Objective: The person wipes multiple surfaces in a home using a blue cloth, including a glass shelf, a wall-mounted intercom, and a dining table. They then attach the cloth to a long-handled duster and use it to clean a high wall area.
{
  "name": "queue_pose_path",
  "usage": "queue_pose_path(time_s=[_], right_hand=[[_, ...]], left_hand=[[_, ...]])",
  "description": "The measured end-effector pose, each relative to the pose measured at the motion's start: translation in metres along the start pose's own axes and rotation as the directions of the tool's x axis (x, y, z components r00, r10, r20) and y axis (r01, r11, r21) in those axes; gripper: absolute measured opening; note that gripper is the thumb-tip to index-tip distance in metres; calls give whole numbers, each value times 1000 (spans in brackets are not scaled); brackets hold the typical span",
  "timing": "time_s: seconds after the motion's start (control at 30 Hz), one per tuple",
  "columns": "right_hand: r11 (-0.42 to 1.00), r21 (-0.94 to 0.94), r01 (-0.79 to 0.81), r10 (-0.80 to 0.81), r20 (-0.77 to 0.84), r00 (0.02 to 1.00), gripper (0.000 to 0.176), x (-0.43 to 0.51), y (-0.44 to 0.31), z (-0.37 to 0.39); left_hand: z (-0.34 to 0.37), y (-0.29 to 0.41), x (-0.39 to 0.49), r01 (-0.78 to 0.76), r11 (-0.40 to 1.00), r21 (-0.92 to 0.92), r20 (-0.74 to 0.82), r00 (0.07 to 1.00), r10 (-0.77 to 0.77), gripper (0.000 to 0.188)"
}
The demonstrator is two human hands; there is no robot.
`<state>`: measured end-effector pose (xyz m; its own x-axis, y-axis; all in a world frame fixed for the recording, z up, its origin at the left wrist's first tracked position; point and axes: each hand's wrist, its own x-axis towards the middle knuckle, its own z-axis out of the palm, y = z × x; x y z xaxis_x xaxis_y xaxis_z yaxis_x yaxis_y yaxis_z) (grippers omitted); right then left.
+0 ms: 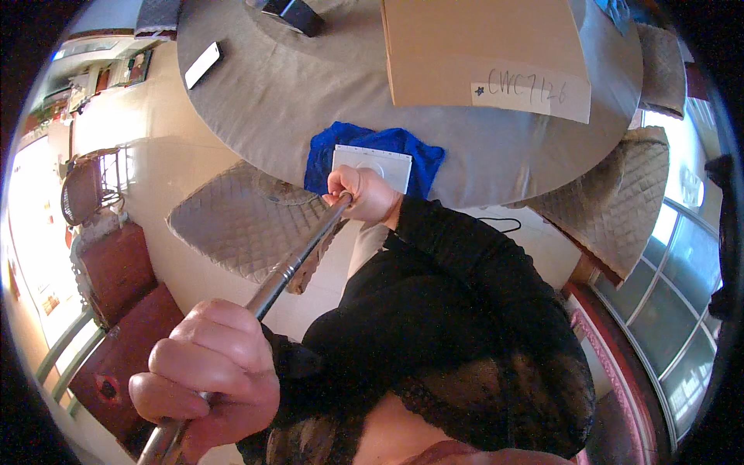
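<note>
A slim metal pole [308, 250] with ringed joints slants across the view between my two hands. My left hand [212, 366] is wrapped around its thicker, nearer part, with some of the pole showing below the fist. At the far end, the fingers of my right hand [363, 195] are closed around the pole's tip beside the table edge. Just behind that hand, a flat white rectangular panel [398, 168] with a round raised outline rests on a crumpled blue cloth [430, 160]. My right hand covers the panel's near left part.
A large cardboard box [488, 46] bearing handwriting stands on the round cloth-covered table [273, 116]. Also there are a white-faced phone-like device [202, 65] and a dark box [299, 17]. Quilted-covered chairs [232, 221] flank the table. Red seating [128, 343] is at left, a paned window [657, 302] at right.
</note>
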<state>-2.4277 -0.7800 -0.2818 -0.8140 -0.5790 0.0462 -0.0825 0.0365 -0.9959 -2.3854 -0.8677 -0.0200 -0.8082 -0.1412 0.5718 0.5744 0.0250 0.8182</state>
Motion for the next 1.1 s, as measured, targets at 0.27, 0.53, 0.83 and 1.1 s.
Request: queue_pose_path(time_s=[0.27, 0.53, 0.83, 1.1], right_hand=[[1000, -23, 10, -11, -43, 999, 30, 1, 4, 3], [998, -12, 58, -59, -76, 995, 27, 0, 3, 1], [991, 33, -131, 132, -30, 991, 25, -1, 14, -4], [988, -85, 130, -125, 58, 990, 19, 1, 26, -4]], left_hand=[[0, -2, 6, 11, 1000, 6, 104, 994, -12, 39], [1, -1, 10, 21, 1000, 15, 130, 991, -23, 34], [-3, -18, 8, -13, 1000, -1, -5, 1000, 13, 34], [-4, -31, -4, 42, 992, -118, 135, 990, -26, 34]])
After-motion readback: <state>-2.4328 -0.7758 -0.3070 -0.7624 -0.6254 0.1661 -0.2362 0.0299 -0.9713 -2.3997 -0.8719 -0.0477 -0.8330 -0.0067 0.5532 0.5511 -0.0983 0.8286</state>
